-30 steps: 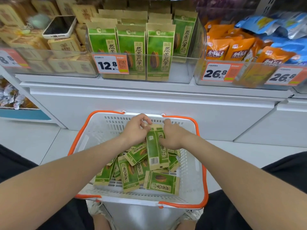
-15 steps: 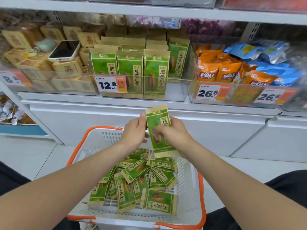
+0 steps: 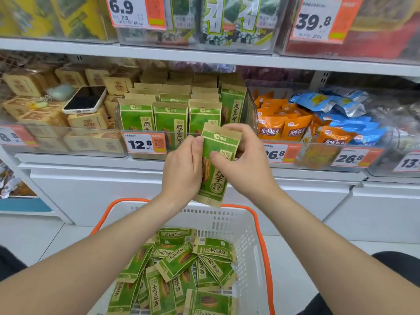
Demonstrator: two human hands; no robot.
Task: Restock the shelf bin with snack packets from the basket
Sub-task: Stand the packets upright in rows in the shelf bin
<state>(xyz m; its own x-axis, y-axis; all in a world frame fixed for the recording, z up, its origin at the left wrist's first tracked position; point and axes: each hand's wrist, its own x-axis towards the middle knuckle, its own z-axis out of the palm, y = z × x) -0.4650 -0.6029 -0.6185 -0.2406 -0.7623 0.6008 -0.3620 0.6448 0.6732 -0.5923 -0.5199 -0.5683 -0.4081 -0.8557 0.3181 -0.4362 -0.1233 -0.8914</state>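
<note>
The green-and-brown paper snack packet (image 3: 216, 164) is held upright between both hands, above the basket and just in front of the shelf bin, its top edge level with the bin's front lip. It looks light and flat, a crisp paper pouch with loose contents. It should bend or crease if squeezed mid-panel, but it is not slippery. The side edges and sealed top are probably the safest places to hold it, keeping it flat enough to slot in upright.

The left hand (image 3: 181, 171) pinches the packet's left edge, thumb on the printed face. The right hand (image 3: 245, 164) curls its fingers (image 3: 236, 130) over the top right corner, thumb pressed on the front.

The clear plastic shelf bin (image 3: 248, 110) already holds rows of matching packets standing on end, with room seemingly left at the front right. Below, the white plastic basket with orange rim (image 3: 261, 246) carries a loose heap of identical packets (image 3: 181, 269).
</note>
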